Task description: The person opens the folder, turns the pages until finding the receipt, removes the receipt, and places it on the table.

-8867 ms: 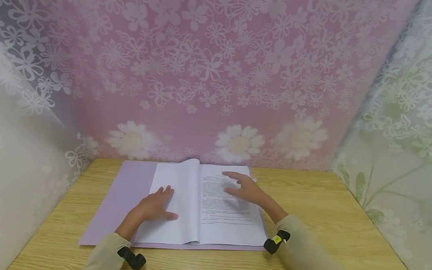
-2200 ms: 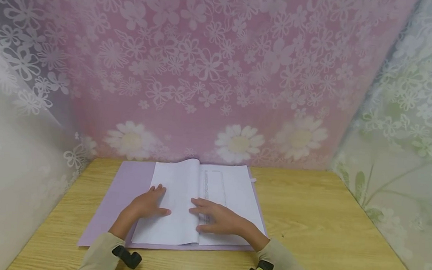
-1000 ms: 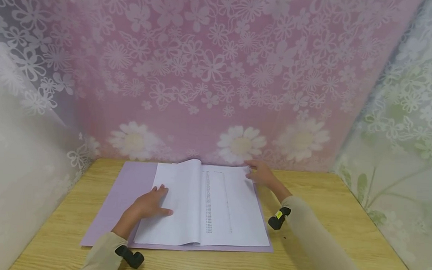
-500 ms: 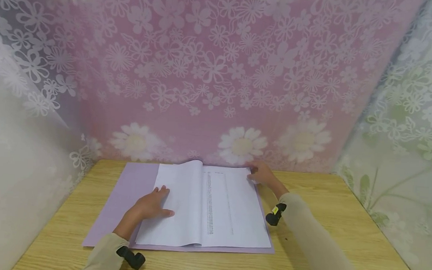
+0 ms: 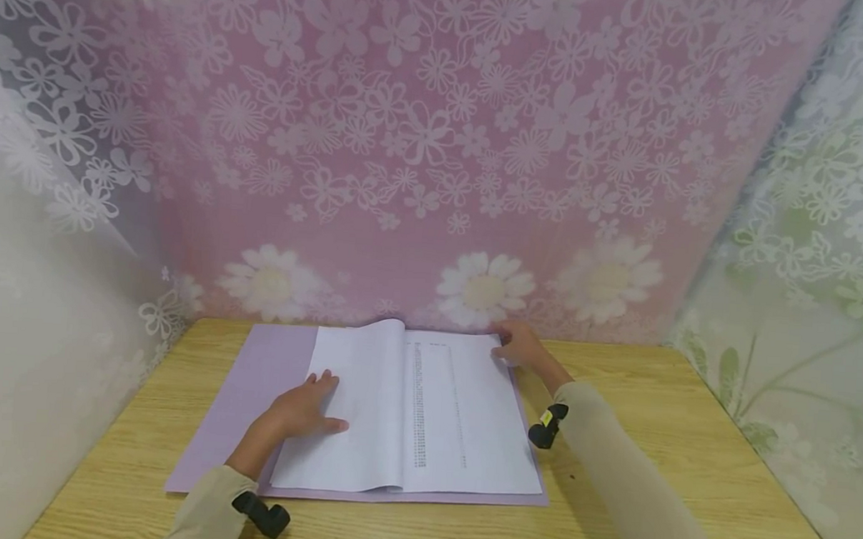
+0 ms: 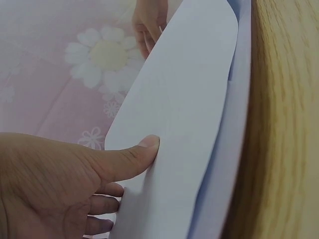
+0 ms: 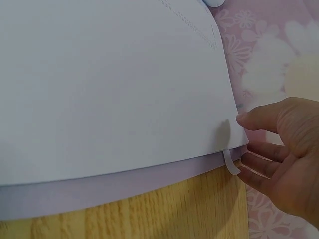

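A lilac folder [image 5: 268,375] lies spread on the table with a thick set of white sheets in it. My left hand [image 5: 300,411] rests on the blank left-hand page [image 5: 366,398], fingers spread; its thumb presses the paper in the left wrist view. The right-hand page [image 5: 492,424] bears a narrow printed column. At that page's far right corner is my right hand [image 5: 524,349], thumb at the paper's edge and fingers bent at the corner in the right wrist view [image 7: 286,154]. A small pale tab [image 7: 231,163] sticks out beside these fingers.
The wooden table [image 5: 637,451] extends on both sides of the folder. Behind it stands a pink flowered curtain [image 5: 420,219], close to the folder's far edge. Pale flowered sheets hang left and right [image 5: 808,371]. Each sleeve carries a black wrist device [image 5: 261,514].
The right-hand page was dense text before and now shows a narrow column. My right hand swept to the fold, then moved to the far right corner. My left hand has stayed on the left page.
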Tool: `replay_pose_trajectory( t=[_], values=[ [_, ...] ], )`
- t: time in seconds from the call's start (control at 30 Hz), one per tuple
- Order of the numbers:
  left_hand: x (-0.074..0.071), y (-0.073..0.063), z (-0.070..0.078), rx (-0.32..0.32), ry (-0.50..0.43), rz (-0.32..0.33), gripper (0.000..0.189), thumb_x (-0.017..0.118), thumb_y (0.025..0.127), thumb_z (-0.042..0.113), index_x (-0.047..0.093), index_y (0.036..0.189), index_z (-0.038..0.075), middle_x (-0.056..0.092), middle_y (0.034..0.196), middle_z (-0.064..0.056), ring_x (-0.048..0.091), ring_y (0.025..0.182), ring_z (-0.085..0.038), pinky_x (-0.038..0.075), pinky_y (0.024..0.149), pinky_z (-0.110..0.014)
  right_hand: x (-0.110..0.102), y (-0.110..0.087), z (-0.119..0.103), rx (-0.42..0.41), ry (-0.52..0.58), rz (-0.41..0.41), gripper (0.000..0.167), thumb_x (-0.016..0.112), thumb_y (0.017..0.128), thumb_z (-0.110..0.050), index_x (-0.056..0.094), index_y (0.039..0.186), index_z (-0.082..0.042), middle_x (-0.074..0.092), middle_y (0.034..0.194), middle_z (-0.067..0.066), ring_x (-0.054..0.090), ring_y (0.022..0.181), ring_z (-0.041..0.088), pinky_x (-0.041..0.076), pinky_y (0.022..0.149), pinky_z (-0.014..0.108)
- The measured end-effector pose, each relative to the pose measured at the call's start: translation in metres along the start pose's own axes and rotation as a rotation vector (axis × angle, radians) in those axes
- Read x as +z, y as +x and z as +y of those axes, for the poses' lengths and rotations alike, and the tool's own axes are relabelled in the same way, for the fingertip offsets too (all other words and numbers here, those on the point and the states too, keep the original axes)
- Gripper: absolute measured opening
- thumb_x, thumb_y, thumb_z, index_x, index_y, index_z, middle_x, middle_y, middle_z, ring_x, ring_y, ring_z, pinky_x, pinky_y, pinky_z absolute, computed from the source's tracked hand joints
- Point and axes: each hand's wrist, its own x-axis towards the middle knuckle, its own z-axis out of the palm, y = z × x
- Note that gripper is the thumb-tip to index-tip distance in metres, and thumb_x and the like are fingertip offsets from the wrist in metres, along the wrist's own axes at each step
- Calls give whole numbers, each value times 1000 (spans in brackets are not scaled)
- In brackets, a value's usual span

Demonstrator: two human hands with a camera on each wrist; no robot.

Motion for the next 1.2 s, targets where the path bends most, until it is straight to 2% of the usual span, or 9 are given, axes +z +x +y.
replay_pose_trajectory(
  t=[0.17, 0.3, 0.43, 0.57, 0.93, 1.07, 1.2],
  values=[
    [2, 1, -2, 2, 22, 6, 88, 79, 88, 38, 38, 155, -1, 29, 163, -27, 28, 150, -51, 35, 113, -68, 0, -1, -1, -21, 10, 20, 51, 69, 91, 1, 56, 139, 8, 59, 139, 30, 57, 125, 46, 47, 109, 56],
    [2, 1, -3, 2, 36, 7, 88, 79, 88, 39, 38, 155, -1, 29, 163, -27, 29, 149, -51, 36, 112, -68, -1, -2, 0, -53, 66, 40, 48, 66, 91, 5, 56, 137, 11, 58, 139, 32, 55, 129, 50, 46, 110, 57],
    [2, 1, -2, 6, 35, 4, 88, 79, 88, 39, 38, 155, -1, 29, 163, -27, 29, 150, -51, 36, 112, -68, -2, -3, 0, -73, 114, 61, 45, 65, 91, 7, 56, 135, 12, 59, 136, 33, 57, 126, 51, 48, 108, 58],
    [2, 2, -2, 5, 36, 3, 88, 80, 88, 39, 39, 155, -1, 30, 163, -27, 29, 150, -51, 36, 112, -68, -2, -4, -1, -87, 105, 69, 44, 64, 91, 7, 57, 134, 12, 60, 134, 33, 59, 124, 51, 49, 106, 58],
    [1, 2, -2, 2, 27, 8, 89, 80, 87, 39, 38, 155, 0, 30, 163, -26, 28, 150, -50, 36, 112, -68, -3, -2, 0, -96, 68, 64, 44, 64, 89, 6, 59, 133, 10, 61, 134, 31, 59, 123, 50, 50, 105, 57],
    [1, 2, -2, -1, 23, 4, 89, 80, 87, 39, 38, 155, 0, 29, 164, -26, 28, 150, -50, 36, 113, -68, -2, -2, -1, -90, 102, 60, 45, 64, 90, 7, 57, 134, 12, 60, 133, 33, 59, 124, 50, 49, 107, 58],
    [2, 2, -2, 1, 18, 4, 89, 80, 87, 39, 38, 155, 0, 29, 164, -26, 28, 151, -50, 36, 113, -68, -4, -5, -5, -77, 135, 65, 52, 66, 91, 5, 53, 141, 9, 60, 128, 36, 61, 118, 50, 52, 101, 57]
  ],
)
